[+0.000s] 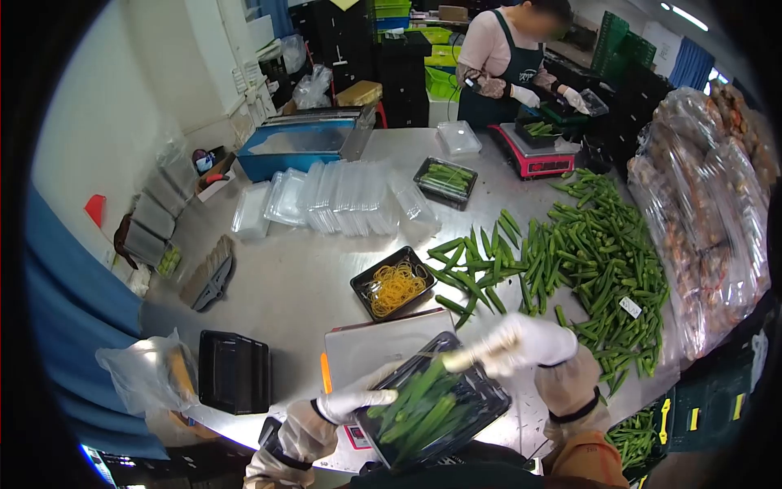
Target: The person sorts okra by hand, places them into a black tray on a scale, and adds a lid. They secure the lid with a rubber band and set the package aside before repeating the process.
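At the far left, a crumpled plastic bag (151,375) sits at the table (285,285) edge beside one stack of empty black trays (234,371). Farther back lie a blue box (305,143) and a spread of clear plastic lids (342,196), too overlapped to count.

Near the middle, one black tray holds yellow rubber bands (393,284). Just in front of it is a white scale (371,346), its near side hidden by the tray in hand.

The person's left hand (350,401), in a white glove, has its fingers held together and stretched flat over the near-left edge of a black tray of okra (432,403). The tray is held tilted above the table's near edge. The thumb is hidden.

The gloved right hand (521,342) is at the tray's far corner. Motion blur hides whether its curled fingers pinch the tray or a pod.

Two more filled trays are visible: one on the table (445,181) and one on a red scale (533,155), where a co-worker (505,57) in an apron stands.

To the right, a large loose pile of okra (595,253) covers the table. Beyond it sit bulging clear bags (709,212), their contents hard to make out.
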The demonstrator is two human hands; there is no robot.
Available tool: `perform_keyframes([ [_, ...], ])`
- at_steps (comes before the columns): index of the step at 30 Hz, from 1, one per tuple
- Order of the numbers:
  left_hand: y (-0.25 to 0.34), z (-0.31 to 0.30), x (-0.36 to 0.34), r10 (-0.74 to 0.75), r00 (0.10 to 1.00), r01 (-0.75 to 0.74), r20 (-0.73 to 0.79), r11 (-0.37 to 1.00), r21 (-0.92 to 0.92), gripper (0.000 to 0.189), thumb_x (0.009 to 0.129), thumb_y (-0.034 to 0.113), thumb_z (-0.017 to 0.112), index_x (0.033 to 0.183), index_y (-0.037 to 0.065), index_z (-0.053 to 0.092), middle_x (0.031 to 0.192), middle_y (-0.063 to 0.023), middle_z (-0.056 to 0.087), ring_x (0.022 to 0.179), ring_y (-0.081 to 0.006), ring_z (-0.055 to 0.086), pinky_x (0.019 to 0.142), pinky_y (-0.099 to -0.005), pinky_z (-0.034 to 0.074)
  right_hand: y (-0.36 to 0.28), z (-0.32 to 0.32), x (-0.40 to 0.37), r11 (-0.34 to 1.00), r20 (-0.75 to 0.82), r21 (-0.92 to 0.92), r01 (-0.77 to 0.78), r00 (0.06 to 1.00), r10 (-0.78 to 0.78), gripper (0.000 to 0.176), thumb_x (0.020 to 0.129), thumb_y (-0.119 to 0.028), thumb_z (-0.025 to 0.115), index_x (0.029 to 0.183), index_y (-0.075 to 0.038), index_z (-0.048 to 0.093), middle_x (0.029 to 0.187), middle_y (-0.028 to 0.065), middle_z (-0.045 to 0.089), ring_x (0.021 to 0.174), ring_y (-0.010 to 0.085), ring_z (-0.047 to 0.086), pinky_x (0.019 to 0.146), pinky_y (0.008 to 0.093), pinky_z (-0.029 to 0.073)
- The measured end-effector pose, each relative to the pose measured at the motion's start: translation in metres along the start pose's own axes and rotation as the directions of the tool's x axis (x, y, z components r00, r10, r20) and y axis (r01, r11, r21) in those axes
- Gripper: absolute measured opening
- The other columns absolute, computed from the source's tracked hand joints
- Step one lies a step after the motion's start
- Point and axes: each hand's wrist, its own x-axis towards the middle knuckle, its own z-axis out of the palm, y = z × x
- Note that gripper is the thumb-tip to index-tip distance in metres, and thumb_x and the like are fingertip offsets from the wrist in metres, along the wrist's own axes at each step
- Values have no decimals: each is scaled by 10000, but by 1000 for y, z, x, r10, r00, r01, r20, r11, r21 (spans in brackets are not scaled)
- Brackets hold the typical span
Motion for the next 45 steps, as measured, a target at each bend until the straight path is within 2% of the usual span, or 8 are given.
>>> perform_keyframes([
  [8,-47,0,-22,-23,914,-74,-406,972,-222,668,874,319,698,1411,36,418,1311,-103,547,1206,-220,526,1020,-367,437,-4,77,-46,961,142,-275,26,990,14,513,918,-169,677,1372,-22,488,782,5,595,631,99,529,588,241,433],
  [13,-28,-2,12,67,879,-216,-472,938,-271,432,927,263,641,1259,22,507,1104,-60,612,1015,-154,604,885,-299,501,29,57,-35,743,-423,-669,4,820,-386,298,873,-127,687,1157,-45,651,1137,107,648,1061,232,614,932,344,474],
  [16,2,-8,38,249,801,-331,-544,942,-58,389,929,230,636,1217,-1,513,1097,-70,613,1020,-141,595,869,-285,497,76,17,-27,984,-796,-8,180,594,-115,776,850,-409,725,1392,39,397,1321,172,528,1198,241,537,982,390,458],
  [23,11,-54,129,436,779,-331,-450,896,295,495,899,287,708,1277,75,469,1158,-93,559,1021,-132,538,904,-271,448,134,-43,32,776,-628,619,122,670,395,424,878,-258,653,1239,-63,546,1115,90,606,1041,230,579,763,482,566],
  [31,21,-139,76,634,344,-295,-693,773,562,453,899,126,679,1297,31,483,1201,-93,568,1102,-162,545,935,-282,457,184,-192,62,769,-875,384,511,467,127,513,938,-423,609,1305,-89,478,1269,89,552,1170,289,525,1008,457,446],
  [34,-1,-176,21,823,18,51,-568,567,822,414,888,75,638,1274,3,507,1220,-122,573,1178,-228,528,1010,-330,412,233,-223,72,782,-818,496,377,505,276,765,968,-311,584,1496,18,139,1480,293,292,1350,397,374,1049,493,419],
  [38,-37,-180,-83,890,-146,678,-431,407,611,380,914,75,553,1283,-13,525,1229,-199,578,1177,-347,527,1004,-418,405,228,-176,67,837,-767,478,267,592,249,469,989,-276,537,1344,24,475,1239,184,605,1045,261,642,834,373,540],
  [45,-131,-194,-194,633,-161,622,-757,661,421,310,975,211,546,1031,-61,683,903,-158,713,820,-225,652,824,-320,488,221,-82,-9,947,-945,265,179,245,218,350,995,-192,500,1276,5,564,1068,104,680,877,160,653,769,278,519],
])
